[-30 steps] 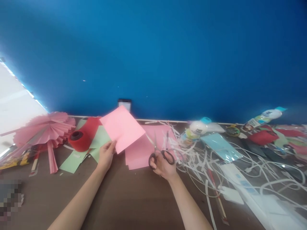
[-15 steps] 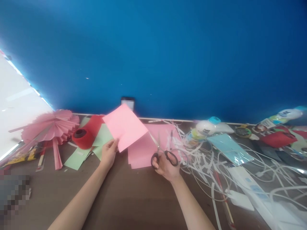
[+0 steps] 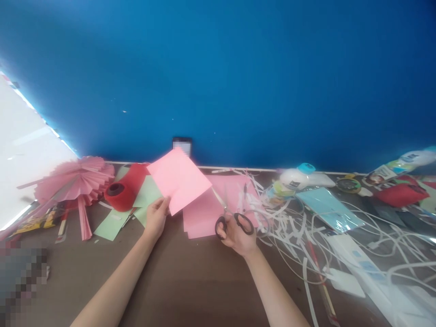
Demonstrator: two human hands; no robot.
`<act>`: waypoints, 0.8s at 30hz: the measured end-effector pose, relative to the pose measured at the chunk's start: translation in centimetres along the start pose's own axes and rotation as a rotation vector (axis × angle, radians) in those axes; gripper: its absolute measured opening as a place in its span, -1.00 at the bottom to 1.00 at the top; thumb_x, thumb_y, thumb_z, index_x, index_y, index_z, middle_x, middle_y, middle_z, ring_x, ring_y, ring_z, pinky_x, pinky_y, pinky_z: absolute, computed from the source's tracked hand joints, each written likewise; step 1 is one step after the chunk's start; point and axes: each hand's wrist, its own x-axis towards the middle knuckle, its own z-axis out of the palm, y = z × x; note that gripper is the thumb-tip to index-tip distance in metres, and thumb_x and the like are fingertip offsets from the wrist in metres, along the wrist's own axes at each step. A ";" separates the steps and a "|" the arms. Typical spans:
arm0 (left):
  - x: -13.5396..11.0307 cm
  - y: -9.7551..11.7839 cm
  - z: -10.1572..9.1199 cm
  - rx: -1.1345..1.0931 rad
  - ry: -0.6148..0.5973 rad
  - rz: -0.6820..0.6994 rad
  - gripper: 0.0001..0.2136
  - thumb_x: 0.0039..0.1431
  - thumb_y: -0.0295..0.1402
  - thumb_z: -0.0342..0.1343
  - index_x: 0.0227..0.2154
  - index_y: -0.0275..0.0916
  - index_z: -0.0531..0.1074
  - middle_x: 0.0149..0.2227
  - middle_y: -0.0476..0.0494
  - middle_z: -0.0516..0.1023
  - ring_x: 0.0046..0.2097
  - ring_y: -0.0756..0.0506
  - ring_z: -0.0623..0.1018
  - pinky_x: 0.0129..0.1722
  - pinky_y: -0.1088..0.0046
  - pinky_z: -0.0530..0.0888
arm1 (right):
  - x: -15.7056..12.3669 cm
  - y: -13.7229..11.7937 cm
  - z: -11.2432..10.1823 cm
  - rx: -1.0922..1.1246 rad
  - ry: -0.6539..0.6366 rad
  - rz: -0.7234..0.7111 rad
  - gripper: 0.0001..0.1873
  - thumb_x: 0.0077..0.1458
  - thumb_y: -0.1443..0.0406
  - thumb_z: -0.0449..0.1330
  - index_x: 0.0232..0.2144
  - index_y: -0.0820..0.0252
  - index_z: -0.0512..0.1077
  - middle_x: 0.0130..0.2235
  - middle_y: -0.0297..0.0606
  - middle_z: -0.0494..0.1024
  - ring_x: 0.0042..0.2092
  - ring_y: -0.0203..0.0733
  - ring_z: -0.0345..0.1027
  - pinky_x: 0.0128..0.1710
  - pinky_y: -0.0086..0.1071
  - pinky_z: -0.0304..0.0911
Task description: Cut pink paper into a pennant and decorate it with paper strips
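Pinched at its lower left edge, a square sheet of pink paper (image 3: 180,179) is held up by my left hand (image 3: 157,218). My right hand (image 3: 239,237) has its fingers through the black handles of a pair of scissors (image 3: 225,206), whose blades are apart and point up and away. The blades lie close to the right corner of the raised sheet; whether they touch it I cannot tell. Beneath, more pink sheets (image 3: 199,222) lie on the table (image 3: 190,281).
Left are a pleated pink paper fan (image 3: 73,181), a red roll (image 3: 120,195) and green paper (image 3: 111,225). Right lie white paper strips (image 3: 289,231), a white bottle with a blue cap (image 3: 296,177), a light blue packet (image 3: 329,209) and a white power strip (image 3: 357,261) with cables. A blue wall (image 3: 218,81) rises behind.
The view has shifted slightly, so everything sits a little further right in it. Both hands keep their hold on the pink paper and the scissors.
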 end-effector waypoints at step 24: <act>-1.0 1.0 0.4 0.194 -0.097 0.101 -0.75 -0.03 -0.18 0.11 -0.52 -0.32 0.45 -0.53 -0.02 0.42 -0.49 0.04 0.33 -0.52 0.58 0.24 | 0.2 -0.1 -0.1 0.034 0.027 -0.002 -0.51 -0.01 -0.04 -0.04 -0.43 0.29 0.36 -0.56 -0.25 0.34 -0.62 -0.39 -0.02 -0.75 -0.53 -0.23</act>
